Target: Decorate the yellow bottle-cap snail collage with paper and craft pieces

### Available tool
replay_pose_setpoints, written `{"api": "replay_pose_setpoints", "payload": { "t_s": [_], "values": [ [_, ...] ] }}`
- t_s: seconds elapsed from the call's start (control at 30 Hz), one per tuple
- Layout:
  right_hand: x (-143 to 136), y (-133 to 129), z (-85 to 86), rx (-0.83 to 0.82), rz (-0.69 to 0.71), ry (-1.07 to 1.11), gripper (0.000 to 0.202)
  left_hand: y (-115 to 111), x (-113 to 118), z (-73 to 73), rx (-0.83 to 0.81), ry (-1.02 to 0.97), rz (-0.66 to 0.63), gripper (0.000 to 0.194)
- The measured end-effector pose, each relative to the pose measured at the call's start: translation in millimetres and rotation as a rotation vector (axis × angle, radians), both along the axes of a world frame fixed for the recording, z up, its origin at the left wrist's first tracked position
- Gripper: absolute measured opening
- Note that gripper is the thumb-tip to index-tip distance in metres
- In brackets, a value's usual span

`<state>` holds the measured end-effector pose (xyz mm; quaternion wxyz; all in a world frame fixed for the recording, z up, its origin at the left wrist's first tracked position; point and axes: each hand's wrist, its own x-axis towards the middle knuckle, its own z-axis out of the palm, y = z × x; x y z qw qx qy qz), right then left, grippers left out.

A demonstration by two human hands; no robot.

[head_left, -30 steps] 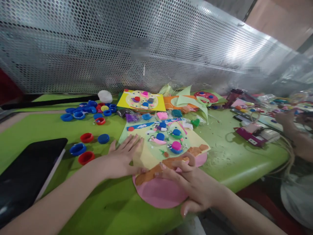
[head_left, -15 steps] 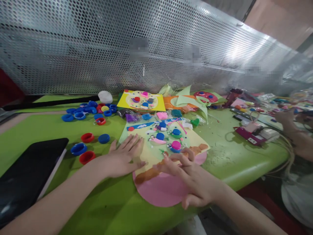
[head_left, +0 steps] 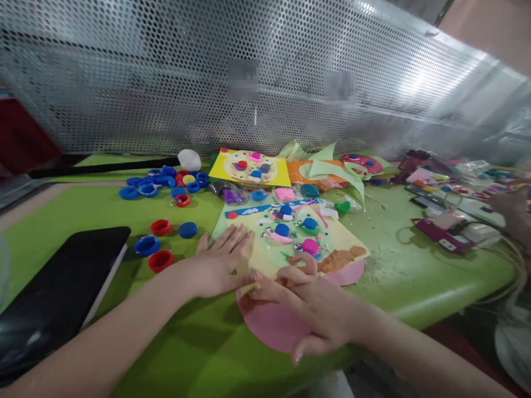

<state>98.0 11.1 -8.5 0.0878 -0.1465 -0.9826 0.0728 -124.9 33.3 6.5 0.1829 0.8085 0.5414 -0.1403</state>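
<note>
Green table (head_left: 199,342) under your hands, metal mesh panel (head_left: 174,83) rising behind it.
Your left hand (head_left: 219,265) lies spread on the pale craft sheet (head_left: 269,262), gripping nothing; your right hand (head_left: 315,304), fingers part-bent, is over the brown strip (head_left: 342,258) along that sheet's near edge, and you can't tell if it pinches anything. The sheet sits on pink paper (head_left: 277,326) near the table's edge. Left of you are bottle caps (head_left: 161,260) and a black phone (head_left: 62,293); at far right, another person's hand (head_left: 512,213).
</note>
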Motion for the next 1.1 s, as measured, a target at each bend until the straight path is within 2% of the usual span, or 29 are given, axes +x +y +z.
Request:
{"api": "replay_pose_setpoints", "payload": {
  "t_s": [0.23, 0.4, 0.6, 0.83, 1.1],
  "values": [
    [4, -1, 3.9, 0.088, -0.005, -0.006, 0.081, 0, 1, 2.8, -0.023, 0.011, 0.01, 0.08],
    [14, -7, 3.0, 0.046, -0.055, 0.004, 0.078, 0, 1, 1.1, -0.026, -0.014, 0.021, 0.086],
    [22, -2, 4.1, 0.022, -0.095, 0.013, 0.08, 0, 1, 2.0, -0.039, -0.022, 0.032, 0.089],
    [16, -9, -1.7, -0.005, -0.031, -0.007, 0.082, -1, 2, 5.0, -0.04, -0.001, 0.029, 0.086],
    [13, -4, 5.3, 0.045, -0.03, 0.001, 0.075, 1, 2, 1.4, -0.031, 0.0, 0.018, 0.088]
  ]
}}
